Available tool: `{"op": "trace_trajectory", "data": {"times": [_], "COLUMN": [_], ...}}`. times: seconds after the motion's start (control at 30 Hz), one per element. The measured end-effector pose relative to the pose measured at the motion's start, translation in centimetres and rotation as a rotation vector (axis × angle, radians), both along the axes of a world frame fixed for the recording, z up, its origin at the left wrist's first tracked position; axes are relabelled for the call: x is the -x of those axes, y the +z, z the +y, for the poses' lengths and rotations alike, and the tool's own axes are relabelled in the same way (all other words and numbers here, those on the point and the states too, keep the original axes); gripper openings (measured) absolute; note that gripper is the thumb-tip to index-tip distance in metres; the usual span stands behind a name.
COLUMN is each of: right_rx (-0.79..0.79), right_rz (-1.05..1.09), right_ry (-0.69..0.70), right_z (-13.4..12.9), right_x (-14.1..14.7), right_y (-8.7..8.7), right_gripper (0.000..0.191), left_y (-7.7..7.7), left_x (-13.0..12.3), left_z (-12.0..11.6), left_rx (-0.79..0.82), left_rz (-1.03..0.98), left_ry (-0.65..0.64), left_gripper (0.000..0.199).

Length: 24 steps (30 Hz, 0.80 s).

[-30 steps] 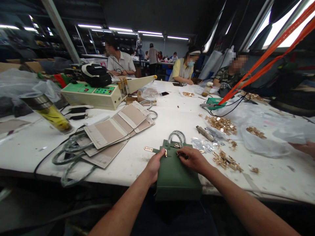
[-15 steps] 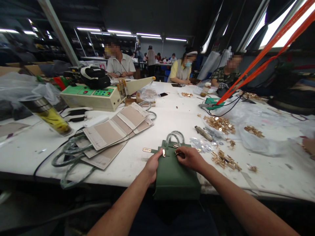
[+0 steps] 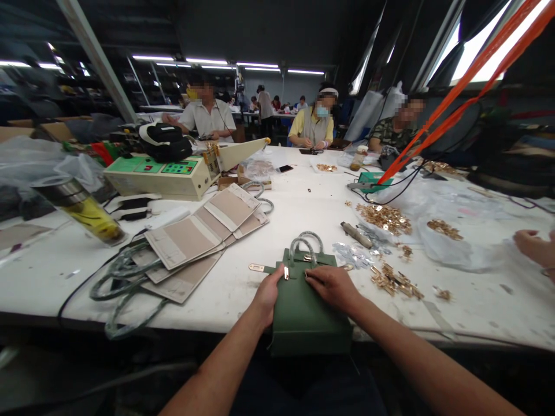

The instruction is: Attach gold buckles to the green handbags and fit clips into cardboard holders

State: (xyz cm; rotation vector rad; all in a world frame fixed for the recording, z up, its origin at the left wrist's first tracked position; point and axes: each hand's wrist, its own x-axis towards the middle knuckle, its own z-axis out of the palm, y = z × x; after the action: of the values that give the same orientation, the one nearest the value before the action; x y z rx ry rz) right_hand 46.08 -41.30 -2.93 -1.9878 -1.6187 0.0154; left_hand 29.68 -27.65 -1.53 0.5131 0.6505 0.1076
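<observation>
A green handbag [image 3: 310,320] leans at the table's front edge, its two wrapped handles [image 3: 306,245] pointing away from me. My left hand [image 3: 269,292] grips the bag's left side, thumb close to a shiny gold plate [image 3: 286,271] on the front. Beyond that thumb a strap with a gold tip [image 3: 256,267] sticks out leftward. The fingers of my right hand [image 3: 332,284] pinch a small shiny metal fitting [image 3: 306,274] against the bag's upper front. Another gold strap tip [image 3: 347,267] shows past the right hand.
Flat beige-lined bag pieces [image 3: 186,237] are stacked left, near a tilted bottle [image 3: 82,211] and a cream machine [image 3: 160,176]. Gold fittings [image 3: 384,218], silver plates [image 3: 351,254] and a worn rod-like tool [image 3: 356,235] lie right. Another person's hand [image 3: 535,245] is at the right edge.
My right fingers have shifted slightly left with the metal fitting, closer against the bag. The right gold strap tip has come into view. Another person's hand has appeared at the right edge.
</observation>
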Motion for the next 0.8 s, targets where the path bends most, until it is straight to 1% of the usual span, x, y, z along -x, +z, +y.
{"op": "trace_trajectory", "data": {"times": [0.1, 0.2, 0.33, 0.43, 0.53, 0.67, 0.73, 0.8], "right_rx": [0.023, 0.048, 0.059, 0.062, 0.114, 0.186, 0.211, 0.218], "right_rz": [-0.032, -0.092, -0.135, -0.115, -0.121, -0.185, -0.199, -0.185], "right_ry": [-0.01, -0.064, -0.131, -0.056, 0.021, 0.031, 0.028, 0.009], "right_z": [0.3, 0.8, 1.2, 0.9, 0.4, 0.3, 0.5, 0.7], "right_x": [0.4, 0.8, 1.3, 1.1, 0.8, 1.2, 1.7, 2.2], "right_y": [0.7, 1.4, 1.5, 1.3, 1.5, 2.4, 2.7, 2.5], "right_gripper": [0.018, 0.012, 0.007, 0.009, 0.014, 0.016, 0.019, 0.022], "left_y": [0.2, 0.1, -0.2, -0.3, -0.1, -0.1, -0.4, -0.9], "left_x": [0.0, 0.0, 0.0, 0.0, -0.1, 0.0, 0.2, 0.4], "left_z": [-0.1, -0.2, -0.1, -0.2, -0.5, -0.7, -0.7, -0.6], "left_rx": [-0.024, -0.055, -0.068, -0.073, -0.094, -0.112, -0.106, -0.104], "left_rz": [0.002, -0.005, -0.014, -0.018, -0.006, 0.026, 0.016, -0.02], "left_ry": [0.007, 0.015, 0.01, 0.019, 0.057, 0.082, 0.078, 0.089], "left_gripper": [0.049, 0.048, 0.047, 0.047, 0.047, 0.046, 0.046, 0.047]}}
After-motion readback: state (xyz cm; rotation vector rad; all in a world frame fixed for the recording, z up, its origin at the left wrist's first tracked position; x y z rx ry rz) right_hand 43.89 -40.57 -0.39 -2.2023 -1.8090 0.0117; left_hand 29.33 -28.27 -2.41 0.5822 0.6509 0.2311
